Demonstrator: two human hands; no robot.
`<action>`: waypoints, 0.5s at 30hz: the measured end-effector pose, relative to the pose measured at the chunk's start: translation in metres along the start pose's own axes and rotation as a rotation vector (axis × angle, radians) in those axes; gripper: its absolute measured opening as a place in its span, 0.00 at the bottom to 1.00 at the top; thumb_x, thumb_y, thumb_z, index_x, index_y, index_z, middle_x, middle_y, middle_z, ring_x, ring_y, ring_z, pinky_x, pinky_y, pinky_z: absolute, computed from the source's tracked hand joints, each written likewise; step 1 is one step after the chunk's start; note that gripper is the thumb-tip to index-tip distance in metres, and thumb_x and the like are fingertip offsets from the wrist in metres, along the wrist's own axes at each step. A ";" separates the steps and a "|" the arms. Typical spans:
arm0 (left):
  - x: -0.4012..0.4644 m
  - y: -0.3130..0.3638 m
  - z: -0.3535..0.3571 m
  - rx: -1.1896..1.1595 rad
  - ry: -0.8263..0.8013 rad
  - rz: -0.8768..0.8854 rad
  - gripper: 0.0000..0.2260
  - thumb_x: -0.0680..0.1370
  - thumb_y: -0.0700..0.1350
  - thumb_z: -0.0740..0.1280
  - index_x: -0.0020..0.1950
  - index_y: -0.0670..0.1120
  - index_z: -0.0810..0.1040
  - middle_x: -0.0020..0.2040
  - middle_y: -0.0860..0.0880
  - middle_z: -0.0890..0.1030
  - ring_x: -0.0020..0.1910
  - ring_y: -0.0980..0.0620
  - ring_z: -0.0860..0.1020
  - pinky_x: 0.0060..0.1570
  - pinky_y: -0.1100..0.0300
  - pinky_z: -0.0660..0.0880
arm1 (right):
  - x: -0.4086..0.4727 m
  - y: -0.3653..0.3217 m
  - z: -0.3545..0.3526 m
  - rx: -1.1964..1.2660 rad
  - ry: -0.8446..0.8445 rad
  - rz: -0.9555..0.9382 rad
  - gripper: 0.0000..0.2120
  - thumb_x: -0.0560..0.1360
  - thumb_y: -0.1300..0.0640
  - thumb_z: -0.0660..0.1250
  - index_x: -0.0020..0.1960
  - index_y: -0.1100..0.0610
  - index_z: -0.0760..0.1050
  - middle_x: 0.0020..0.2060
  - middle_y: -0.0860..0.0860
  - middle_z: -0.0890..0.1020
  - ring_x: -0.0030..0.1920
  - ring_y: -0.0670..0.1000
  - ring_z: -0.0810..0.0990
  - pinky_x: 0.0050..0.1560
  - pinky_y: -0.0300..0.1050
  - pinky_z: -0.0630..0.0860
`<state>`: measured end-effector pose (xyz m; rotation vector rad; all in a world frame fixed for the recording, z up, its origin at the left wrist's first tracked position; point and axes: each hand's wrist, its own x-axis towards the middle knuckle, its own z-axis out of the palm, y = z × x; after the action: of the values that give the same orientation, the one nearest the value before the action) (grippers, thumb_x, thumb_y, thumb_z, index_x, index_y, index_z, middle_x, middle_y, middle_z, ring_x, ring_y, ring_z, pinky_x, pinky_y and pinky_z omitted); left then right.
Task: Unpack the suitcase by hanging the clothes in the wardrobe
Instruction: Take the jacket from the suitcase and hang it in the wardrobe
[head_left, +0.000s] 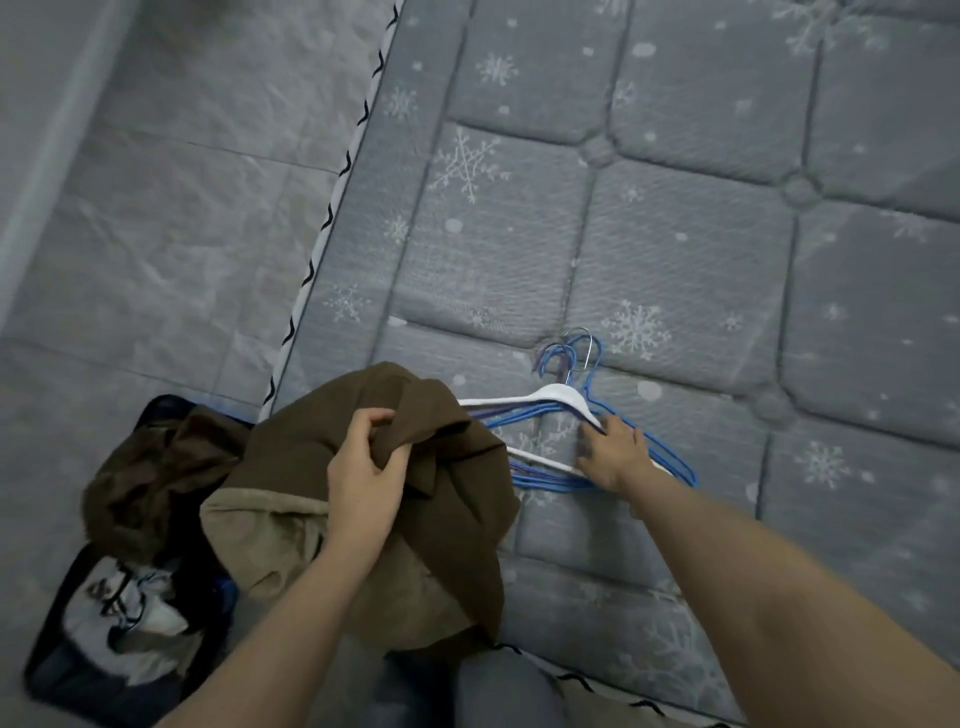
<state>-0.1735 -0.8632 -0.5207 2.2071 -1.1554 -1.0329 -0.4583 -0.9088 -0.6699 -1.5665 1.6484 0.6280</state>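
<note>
The left hand (363, 467) grips a fold of the brown coat (415, 499), fingers curled into the cloth, holding it over the near corner of the mattress (675, 208). The right hand (615, 452) rests on the hanger pile (561, 415) (one white, several blue) lying on the mattress; its fingers touch the white hanger, but whether they close round it cannot be told. The open suitcase (130, 597), holding more clothes, sits on the floor beside the mattress.
</note>
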 end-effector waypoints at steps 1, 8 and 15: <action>0.001 0.001 -0.002 -0.005 0.008 -0.010 0.09 0.79 0.45 0.67 0.58 0.55 0.74 0.51 0.55 0.79 0.49 0.57 0.77 0.44 0.62 0.72 | -0.001 0.002 -0.002 -0.026 0.019 -0.019 0.23 0.76 0.48 0.62 0.70 0.51 0.68 0.70 0.56 0.64 0.71 0.59 0.63 0.76 0.58 0.49; 0.003 0.000 -0.021 -0.060 0.104 -0.098 0.07 0.79 0.46 0.66 0.56 0.53 0.73 0.48 0.57 0.77 0.46 0.58 0.74 0.44 0.61 0.69 | -0.024 0.007 -0.011 0.233 0.216 -0.210 0.08 0.75 0.60 0.64 0.53 0.53 0.77 0.50 0.51 0.73 0.49 0.56 0.76 0.52 0.52 0.74; -0.011 0.004 -0.043 -0.037 0.206 -0.130 0.01 0.81 0.42 0.61 0.51 0.45 0.70 0.40 0.52 0.74 0.38 0.57 0.72 0.33 0.68 0.67 | -0.056 -0.035 -0.027 0.578 0.238 -0.116 0.14 0.78 0.47 0.65 0.59 0.50 0.66 0.48 0.48 0.78 0.46 0.55 0.80 0.47 0.52 0.75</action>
<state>-0.1463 -0.8546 -0.4868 2.3209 -0.9066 -0.8450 -0.4314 -0.9005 -0.6041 -1.3211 1.6942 -0.1059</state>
